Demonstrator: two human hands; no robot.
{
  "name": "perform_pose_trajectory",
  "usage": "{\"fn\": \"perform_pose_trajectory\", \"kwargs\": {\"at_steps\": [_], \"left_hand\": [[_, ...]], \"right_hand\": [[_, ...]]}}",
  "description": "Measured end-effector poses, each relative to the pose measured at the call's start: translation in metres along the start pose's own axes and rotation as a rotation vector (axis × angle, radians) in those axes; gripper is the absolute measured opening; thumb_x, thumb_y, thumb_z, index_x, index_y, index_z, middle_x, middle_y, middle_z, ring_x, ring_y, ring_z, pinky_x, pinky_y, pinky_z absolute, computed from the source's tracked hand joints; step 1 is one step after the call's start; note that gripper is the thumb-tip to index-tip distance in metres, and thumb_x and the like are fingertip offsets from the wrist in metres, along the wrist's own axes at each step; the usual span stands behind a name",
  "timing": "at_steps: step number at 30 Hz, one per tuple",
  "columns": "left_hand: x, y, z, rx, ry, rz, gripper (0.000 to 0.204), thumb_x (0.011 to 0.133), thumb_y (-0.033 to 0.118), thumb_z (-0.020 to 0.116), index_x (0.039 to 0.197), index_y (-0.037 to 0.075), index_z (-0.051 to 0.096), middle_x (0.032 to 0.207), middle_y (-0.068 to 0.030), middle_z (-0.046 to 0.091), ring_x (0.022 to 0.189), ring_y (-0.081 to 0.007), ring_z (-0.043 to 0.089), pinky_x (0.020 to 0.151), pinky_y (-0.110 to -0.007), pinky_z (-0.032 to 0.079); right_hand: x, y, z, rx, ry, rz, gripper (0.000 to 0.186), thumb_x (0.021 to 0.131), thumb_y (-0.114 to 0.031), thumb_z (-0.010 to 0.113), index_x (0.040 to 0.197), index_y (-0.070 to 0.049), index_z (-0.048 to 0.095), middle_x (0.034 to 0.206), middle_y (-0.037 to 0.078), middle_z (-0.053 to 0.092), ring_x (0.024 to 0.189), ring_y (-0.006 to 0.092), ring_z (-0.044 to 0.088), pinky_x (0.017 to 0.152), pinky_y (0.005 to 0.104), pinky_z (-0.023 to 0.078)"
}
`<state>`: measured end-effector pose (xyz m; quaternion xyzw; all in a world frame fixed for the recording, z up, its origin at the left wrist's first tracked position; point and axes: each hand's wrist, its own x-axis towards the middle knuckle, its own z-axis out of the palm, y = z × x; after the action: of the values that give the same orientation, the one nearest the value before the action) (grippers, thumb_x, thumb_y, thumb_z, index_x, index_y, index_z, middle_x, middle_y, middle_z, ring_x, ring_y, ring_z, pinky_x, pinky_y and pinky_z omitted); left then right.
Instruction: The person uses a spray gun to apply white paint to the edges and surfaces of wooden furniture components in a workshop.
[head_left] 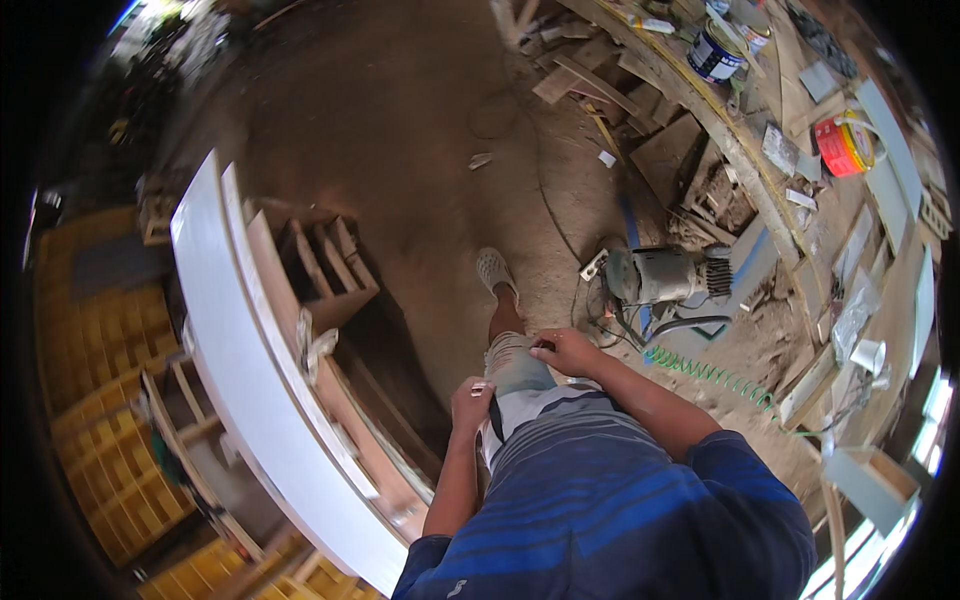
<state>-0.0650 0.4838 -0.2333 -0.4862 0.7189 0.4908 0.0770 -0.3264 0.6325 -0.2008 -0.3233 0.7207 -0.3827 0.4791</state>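
Observation:
My left hand (472, 404) is closed in front of my left hip, beside the light shorts (525, 372). A small white thing (480, 388) shows at its fingers, too small to name. Over the right thigh my right hand (566, 352) is curled close to the shorts, thumb and fingers drawn together. Whatever may be between those fingers is hidden. Left of me lie long white panels (255, 360) with a glossy face, stacked along a wooden frame; neither hand touches them.
A grey compressor (655, 275) stands on the dirt floor at right, with a green coiled hose (710, 372) trailing from it. The cluttered workbench (745, 150) holds a red can (843, 146) and a blue can (714, 52). Wood scraps (600, 85) lie beneath. Yellow crates (95, 300) line the far left.

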Motion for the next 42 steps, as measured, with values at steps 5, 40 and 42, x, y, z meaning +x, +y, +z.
{"fn": "perform_pose_trajectory", "kwargs": {"at_steps": [5, 40, 42], "left_hand": [[0.171, 0.035, -0.036, 0.235, -0.169, 0.097, 0.025, 0.091, 0.024, 0.075, 0.104, 0.003, 0.073, 0.094, -0.0162, 0.076, 0.088, -0.0284, 0.074, 0.082, -0.039, 0.056], [0.39, 0.043, -0.01, 0.719, -0.283, 0.32, 0.017, 0.081, 0.003, 0.073, 0.096, 0.011, 0.073, 0.107, -0.008, 0.074, 0.107, -0.0325, 0.065, 0.099, -0.045, 0.046], [0.387, 0.046, -0.012, 0.739, -0.269, 0.312, 0.016, 0.081, 0.002, 0.073, 0.095, 0.011, 0.073, 0.107, -0.0077, 0.074, 0.107, -0.0319, 0.065, 0.098, -0.044, 0.046]], "right_hand": [[0.074, 0.049, -0.016, 0.152, 0.207, 0.309, 0.027, 0.093, -0.03, 0.07, 0.104, -0.006, 0.075, 0.102, 0.019, 0.075, 0.093, 0.0369, 0.072, 0.081, 0.0438, 0.056], [0.313, 0.627, 0.09, -0.08, 0.826, 1.085, 0.074, 0.09, -0.044, 0.072, 0.136, 0.012, 0.056, 0.126, 0.036, 0.065, 0.119, 0.0495, 0.063, 0.105, 0.0505, 0.049], [0.323, 0.61, 0.094, -0.034, 0.761, 1.046, 0.069, 0.088, -0.045, 0.075, 0.13, 0.008, 0.062, 0.122, 0.033, 0.068, 0.116, 0.0486, 0.065, 0.104, 0.0519, 0.049]]}}
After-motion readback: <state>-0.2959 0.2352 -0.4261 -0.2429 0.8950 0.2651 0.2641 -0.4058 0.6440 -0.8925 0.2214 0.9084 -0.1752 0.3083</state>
